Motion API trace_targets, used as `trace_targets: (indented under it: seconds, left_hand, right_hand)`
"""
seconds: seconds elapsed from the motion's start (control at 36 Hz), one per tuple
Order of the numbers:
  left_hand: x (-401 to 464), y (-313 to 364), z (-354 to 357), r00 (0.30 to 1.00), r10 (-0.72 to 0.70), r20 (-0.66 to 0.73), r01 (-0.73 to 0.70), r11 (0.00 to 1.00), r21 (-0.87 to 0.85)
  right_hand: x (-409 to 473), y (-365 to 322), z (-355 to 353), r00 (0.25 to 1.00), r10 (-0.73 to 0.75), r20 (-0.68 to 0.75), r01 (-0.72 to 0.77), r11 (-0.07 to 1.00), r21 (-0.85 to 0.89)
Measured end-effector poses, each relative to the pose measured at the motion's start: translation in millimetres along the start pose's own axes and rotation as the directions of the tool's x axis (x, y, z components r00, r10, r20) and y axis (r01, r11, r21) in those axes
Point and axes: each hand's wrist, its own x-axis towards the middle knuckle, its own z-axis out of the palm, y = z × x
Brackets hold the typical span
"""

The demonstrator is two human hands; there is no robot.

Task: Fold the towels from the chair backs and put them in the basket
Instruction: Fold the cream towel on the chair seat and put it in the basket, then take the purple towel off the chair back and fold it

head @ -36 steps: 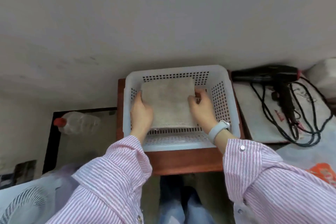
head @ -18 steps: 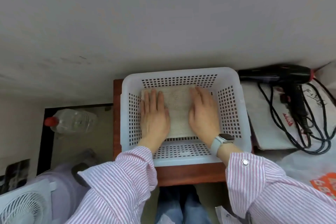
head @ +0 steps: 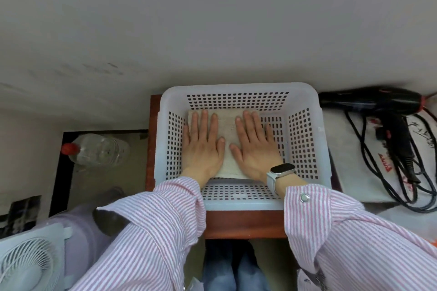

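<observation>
Towel (head: 228,125), folded, is laid flat on the basket (head: 305,186) floor and is pressed by both hands: left hand (head: 203,146) and right hand (head: 254,146), fingers straight and spread. Basket is set on a red-brown stool (head: 243,224) against a grey wall (head: 212,19). Hairdryer (head: 378,101) is placed to the right, bottle (head: 97,150) and fan (head: 26,262) to the left.

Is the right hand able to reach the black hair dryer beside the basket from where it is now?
Probably yes. The right hand lies flat on the towel inside the basket; the hair dryer lies just past the basket's right wall, nothing covering it. The hand must lift over that wall first.
</observation>
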Motion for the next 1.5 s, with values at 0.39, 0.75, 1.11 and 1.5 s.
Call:
trace_targets:
  seconds: [0.39,0.75,1.11,1.5]
  left_hand:
    - [-112.2,-10.8,-81.5,0.917,-0.251,-0.310,0.026,0.813,-0.582]
    - [-367.4,-80.4,-57.6,0.679,-0.725,-0.116,0.435,0.525,-0.732]
    - [-801.1,-82.7,34.4,0.100,-0.986,-0.131,0.621,0.165,-0.767]
    - [-1121.4,32.0,169.9,-0.563,-0.808,0.175,0.389,-0.446,-0.806]
  right_hand:
    - [-76.1,-54.5,-82.9,0.970,-0.021,-0.242,0.126,0.894,0.429]
    - [-213.9,-217.3,-60.8,0.899,-0.436,0.029,0.397,0.842,0.366]
    - [-525.5,-432.0,73.3,0.452,-0.858,0.243,0.789,0.512,0.341]
    - [-848.6,-539.8,209.3,-0.208,-0.809,0.550,0.917,0.034,0.397]
